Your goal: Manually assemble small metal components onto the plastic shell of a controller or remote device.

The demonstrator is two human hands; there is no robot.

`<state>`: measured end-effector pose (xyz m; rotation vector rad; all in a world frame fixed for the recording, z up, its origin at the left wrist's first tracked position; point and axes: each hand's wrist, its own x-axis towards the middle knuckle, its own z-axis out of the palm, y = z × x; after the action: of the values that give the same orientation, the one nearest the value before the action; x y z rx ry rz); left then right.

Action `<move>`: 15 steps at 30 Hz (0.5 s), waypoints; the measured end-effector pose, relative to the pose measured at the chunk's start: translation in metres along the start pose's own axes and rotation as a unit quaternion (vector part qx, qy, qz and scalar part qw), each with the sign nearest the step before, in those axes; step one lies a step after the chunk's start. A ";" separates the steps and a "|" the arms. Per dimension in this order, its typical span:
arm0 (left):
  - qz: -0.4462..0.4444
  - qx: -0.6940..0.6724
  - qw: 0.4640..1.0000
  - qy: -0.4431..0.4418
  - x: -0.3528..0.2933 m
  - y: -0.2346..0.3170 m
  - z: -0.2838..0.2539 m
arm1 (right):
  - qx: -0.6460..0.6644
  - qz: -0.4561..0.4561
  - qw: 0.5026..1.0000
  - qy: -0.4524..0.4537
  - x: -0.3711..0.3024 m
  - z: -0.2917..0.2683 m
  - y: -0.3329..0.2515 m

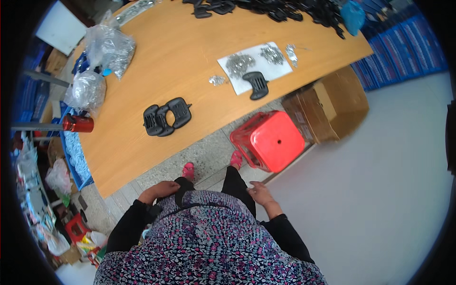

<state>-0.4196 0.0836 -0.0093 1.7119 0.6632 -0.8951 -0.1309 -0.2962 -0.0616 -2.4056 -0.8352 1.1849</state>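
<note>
I am standing a step back from a wooden table (156, 66). My left hand (159, 190) rests against my patterned top at the waist, fingers curled, holding nothing I can see. My right hand (260, 194) hangs by my right hip with fingers loosely apart and empty. On the table lie stacked black plastic parts (166, 116) and a single black part (257, 84) on a white sheet (280, 69) with heaps of small metal pieces (239, 62). A red plastic stool (270, 140) stands just ahead of my feet.
Clear bags of metal pieces (107, 50) and a red flask (78, 123) sit at the table's left end. A pile of black parts (285, 9) lines the far edge. A cardboard box (327, 107) stands under the table's right side. Blue crates (403, 42) are stacked at right.
</note>
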 end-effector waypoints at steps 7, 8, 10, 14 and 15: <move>-0.178 -0.110 0.976 0.067 -0.022 0.076 0.047 | -0.267 0.097 0.959 -0.012 0.187 -0.130 0.075; -0.201 -0.131 0.968 0.075 -0.021 0.087 0.052 | -0.293 0.097 0.951 0.020 0.213 -0.139 0.087; -0.173 -0.153 0.969 0.083 -0.017 0.050 0.088 | -0.282 0.068 0.957 0.023 0.261 -0.163 0.061; -0.176 -0.151 0.972 0.033 0.004 0.066 0.101 | -0.280 0.068 0.958 -0.018 0.319 -0.179 0.046; -0.184 -0.187 0.965 0.012 0.009 0.063 0.104 | -0.287 0.081 0.951 -0.075 0.325 -0.177 0.047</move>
<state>-0.3907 -0.0345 -0.0009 1.2841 1.1164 -0.9319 0.1845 -0.1330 -0.1769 -2.9180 -1.1857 1.3424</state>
